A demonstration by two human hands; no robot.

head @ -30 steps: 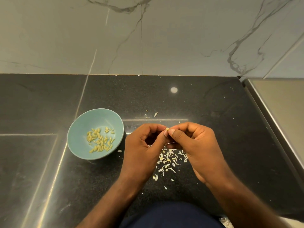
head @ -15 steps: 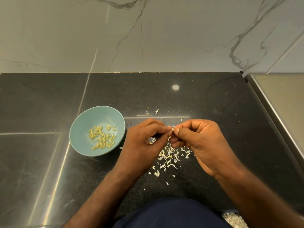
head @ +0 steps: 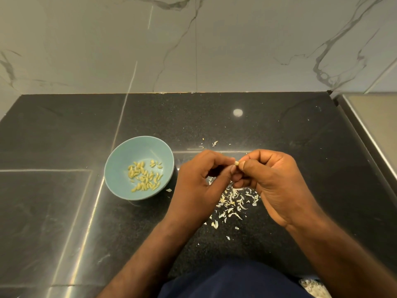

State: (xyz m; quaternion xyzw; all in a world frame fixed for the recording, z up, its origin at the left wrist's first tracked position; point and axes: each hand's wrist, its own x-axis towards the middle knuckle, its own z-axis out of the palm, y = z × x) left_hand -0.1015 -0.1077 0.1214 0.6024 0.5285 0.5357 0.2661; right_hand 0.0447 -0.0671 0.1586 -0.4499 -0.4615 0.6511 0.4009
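Observation:
My left hand (head: 199,186) and my right hand (head: 272,183) meet above the black counter, fingertips together. Between them they pinch one small pale seed (head: 237,163); both thumbs and forefingers press on it. Under the hands lies a scatter of white seed husks (head: 233,204). To the left stands a light blue bowl (head: 120,166) holding several peeled yellowish seeds (head: 145,176).
The black speckled counter (head: 64,211) ends at a marble wall (head: 193,44) behind. A steel ledge (head: 373,125) runs along the right side. A few husk bits (head: 214,143) lie beyond the hands. More husks (head: 312,286) show at the bottom right edge.
Both hands stay joined on the seed, fingers working it slightly. The view has shifted a little; bowl and husk pile keep their places.

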